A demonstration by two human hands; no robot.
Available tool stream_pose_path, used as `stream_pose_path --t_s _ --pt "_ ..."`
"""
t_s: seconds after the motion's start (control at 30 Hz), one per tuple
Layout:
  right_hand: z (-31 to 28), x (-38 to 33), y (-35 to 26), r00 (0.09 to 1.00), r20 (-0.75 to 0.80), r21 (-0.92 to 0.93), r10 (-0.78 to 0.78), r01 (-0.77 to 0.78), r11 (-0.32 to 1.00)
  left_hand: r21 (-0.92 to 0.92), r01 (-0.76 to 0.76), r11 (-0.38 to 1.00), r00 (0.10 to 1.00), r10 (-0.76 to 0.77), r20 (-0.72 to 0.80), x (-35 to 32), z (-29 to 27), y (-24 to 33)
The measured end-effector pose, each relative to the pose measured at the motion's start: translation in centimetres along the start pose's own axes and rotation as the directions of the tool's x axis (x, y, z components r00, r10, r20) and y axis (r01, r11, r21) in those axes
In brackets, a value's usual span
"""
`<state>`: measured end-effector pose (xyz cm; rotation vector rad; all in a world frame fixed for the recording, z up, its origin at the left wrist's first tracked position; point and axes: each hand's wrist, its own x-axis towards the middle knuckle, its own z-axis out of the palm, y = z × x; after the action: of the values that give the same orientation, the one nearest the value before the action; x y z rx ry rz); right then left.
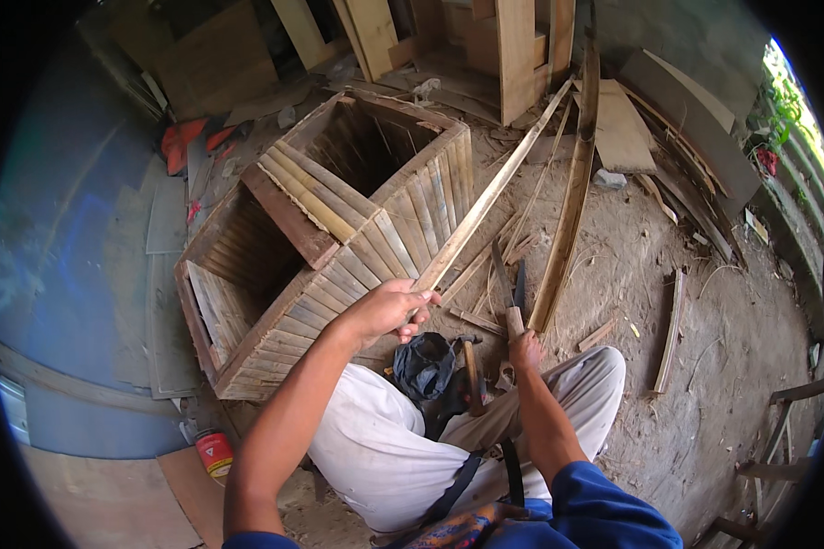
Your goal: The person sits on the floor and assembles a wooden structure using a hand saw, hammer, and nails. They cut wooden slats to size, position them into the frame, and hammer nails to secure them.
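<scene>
My left hand (386, 313) is closed around the near end of a long, narrow bamboo strip (485, 203), which slants away up to the right. Lower and to the right, my right hand (525, 351) grips the wooden handle of a large knife (502, 276), its blade pointing away from me. Beside that blade is a second dark, blade-like shape that I cannot make out. A wider split bamboo length (566, 240) lies just right of the knife. Between my legs are a black plastic bag (424, 368) and a wooden-handled tool (472, 371), perhaps a hammer.
A wooden frame box clad in bamboo slats (339, 242), with two openings, stands at the left. Boards (522, 59) lean at the back. Loose bamboo pieces (673, 331) and scraps litter the dirt floor. A red can (214, 454) stands at lower left.
</scene>
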<state>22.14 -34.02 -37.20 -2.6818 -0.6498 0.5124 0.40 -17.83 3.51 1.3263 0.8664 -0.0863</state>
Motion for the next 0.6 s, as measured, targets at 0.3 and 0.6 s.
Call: stream_pose_path --t_s 0.3,0.6 --pt "2.5 1.9 0.4 0.917 0.399 0.424 -0.023 -0.162 0.891 -0.012 -0.014 1.000 1.000 0.014 -0.012 0.8 -0.1 -1.6" --pt "-0.9 -1.3 -2.1 0.892 0.446 0.783 -0.075 -0.348 0.515 -0.194 0.075 0.978 0.997 -0.078 -0.009 3.3 0.2 -1.1"
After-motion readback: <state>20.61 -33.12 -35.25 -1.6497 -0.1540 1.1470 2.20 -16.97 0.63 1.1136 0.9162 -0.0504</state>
